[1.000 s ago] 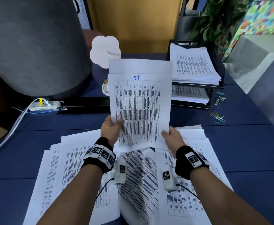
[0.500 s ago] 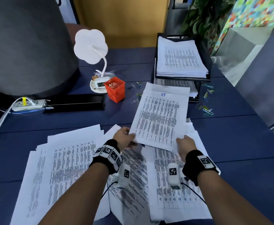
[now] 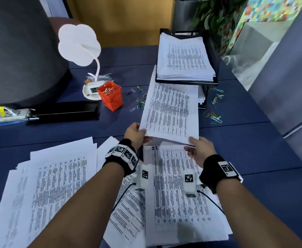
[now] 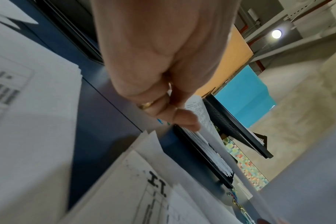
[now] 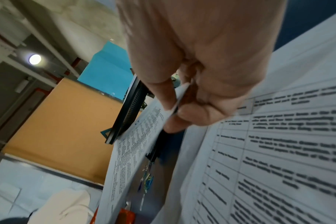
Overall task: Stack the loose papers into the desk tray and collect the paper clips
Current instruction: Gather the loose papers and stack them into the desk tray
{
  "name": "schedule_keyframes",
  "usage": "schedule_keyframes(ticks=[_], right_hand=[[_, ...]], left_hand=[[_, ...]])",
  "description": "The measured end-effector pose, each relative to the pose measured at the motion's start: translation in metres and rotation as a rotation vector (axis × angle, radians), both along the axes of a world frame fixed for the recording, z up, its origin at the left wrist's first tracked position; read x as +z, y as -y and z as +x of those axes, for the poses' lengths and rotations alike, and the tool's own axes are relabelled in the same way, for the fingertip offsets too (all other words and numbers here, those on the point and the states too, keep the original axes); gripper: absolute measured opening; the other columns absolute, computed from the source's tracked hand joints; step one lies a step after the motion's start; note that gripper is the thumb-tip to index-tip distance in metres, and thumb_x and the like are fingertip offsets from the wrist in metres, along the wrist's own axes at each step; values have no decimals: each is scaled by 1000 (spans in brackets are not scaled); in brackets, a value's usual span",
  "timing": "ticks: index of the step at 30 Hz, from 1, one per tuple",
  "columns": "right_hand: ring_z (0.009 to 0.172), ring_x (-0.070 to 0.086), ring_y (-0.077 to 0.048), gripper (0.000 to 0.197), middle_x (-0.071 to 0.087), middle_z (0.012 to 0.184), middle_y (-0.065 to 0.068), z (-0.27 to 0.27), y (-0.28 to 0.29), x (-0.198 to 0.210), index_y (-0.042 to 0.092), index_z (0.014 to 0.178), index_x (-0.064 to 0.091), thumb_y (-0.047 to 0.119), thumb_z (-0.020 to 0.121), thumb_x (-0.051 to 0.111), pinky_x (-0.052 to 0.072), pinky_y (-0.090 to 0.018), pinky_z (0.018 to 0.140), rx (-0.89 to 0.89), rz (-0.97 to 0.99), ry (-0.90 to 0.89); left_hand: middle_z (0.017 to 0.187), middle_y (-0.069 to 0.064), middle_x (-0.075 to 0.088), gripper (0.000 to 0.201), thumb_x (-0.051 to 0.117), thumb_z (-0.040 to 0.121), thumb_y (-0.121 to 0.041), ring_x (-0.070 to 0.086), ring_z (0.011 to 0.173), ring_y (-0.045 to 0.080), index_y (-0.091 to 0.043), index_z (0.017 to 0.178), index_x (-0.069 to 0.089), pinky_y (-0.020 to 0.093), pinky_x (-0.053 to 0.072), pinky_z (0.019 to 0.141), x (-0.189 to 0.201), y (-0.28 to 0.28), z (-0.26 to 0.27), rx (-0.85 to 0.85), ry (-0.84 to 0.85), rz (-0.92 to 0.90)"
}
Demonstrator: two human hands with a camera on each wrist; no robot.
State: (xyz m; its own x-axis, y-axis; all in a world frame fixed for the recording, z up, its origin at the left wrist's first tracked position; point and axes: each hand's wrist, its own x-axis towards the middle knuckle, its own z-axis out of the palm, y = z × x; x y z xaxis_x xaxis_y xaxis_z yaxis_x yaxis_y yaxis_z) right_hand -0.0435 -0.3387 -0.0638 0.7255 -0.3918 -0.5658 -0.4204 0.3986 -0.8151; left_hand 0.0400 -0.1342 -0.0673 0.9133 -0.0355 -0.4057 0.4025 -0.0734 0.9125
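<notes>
We pinch a sheet (image 3: 170, 111) by its near corners, left hand (image 3: 135, 134) and right hand (image 3: 199, 152), feeding the tray (image 3: 216, 68); next, slide it in squarely.

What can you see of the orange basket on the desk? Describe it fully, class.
The orange basket is a small square plastic pot with perforated lattice walls, wider at the open top than at the base. It stands upright on the blue desk, tight against the white lamp base, which sits behind it, and beside a flat black slab. Its floor shows a cut-out pattern; nothing can be made out inside. Loose paper clips lie apart on the right. No hand touches it.
</notes>
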Motion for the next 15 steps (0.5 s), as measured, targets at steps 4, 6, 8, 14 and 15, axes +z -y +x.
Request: schedule_keyframes(ticks=[4, 6, 8, 14, 15], right_hand=[[57, 59, -15, 17, 55, 79, -19, 10, 10, 2, 0, 107, 48, -9, 94, 43, 47, -17, 41, -86, 58, 32], [58, 60, -15, 19, 55, 80, -19, 19, 15, 5, 2, 109, 46, -9, 94, 41, 50, -17, 45, -121, 110, 55], [57, 60, -14, 22, 54, 77, -16, 29, 20, 7, 1, 113, 45, -10, 94, 40, 50, -16, 45, -150, 131, 69], [63, 56, -19, 46, 51, 72, -15, 61, 37, 10, -2, 137, 34, -14, 93, 38, 52, -20, 47, -236, 193, 116], [63, 57, -19, 46, 51, 71, -16, 67, 40, 10, 0, 136, 35, -14, 92, 38, 52, -20, 46, -257, 206, 120]], left_hand=[[94, 17, 62, 4, 46, 97, -2, 61, 42, 10, -5, 98, 47, 21, 52, 44, 4, 14, 8, 8, 33, 13], [93, 14, 62, 5, 47, 96, -2, 63, 48, 12, -5, 100, 48, 20, 54, 47, 8, 20, 11, 6, 50, 28], [96, 12, 62, 6, 48, 95, -3, 63, 59, 17, -7, 100, 49, 23, 57, 54, 9, 23, 17, 0, 65, 50], [115, 5, 63, 45, 71, 84, -22, 60, 105, 20, -9, 122, 50, 38, 46, 99, -4, 26, 30, -238, 187, 283], [116, 1, 62, 53, 75, 80, -27, 58, 109, 19, -10, 124, 50, 37, 45, 100, -6, 27, 31, -292, 170, 333]])
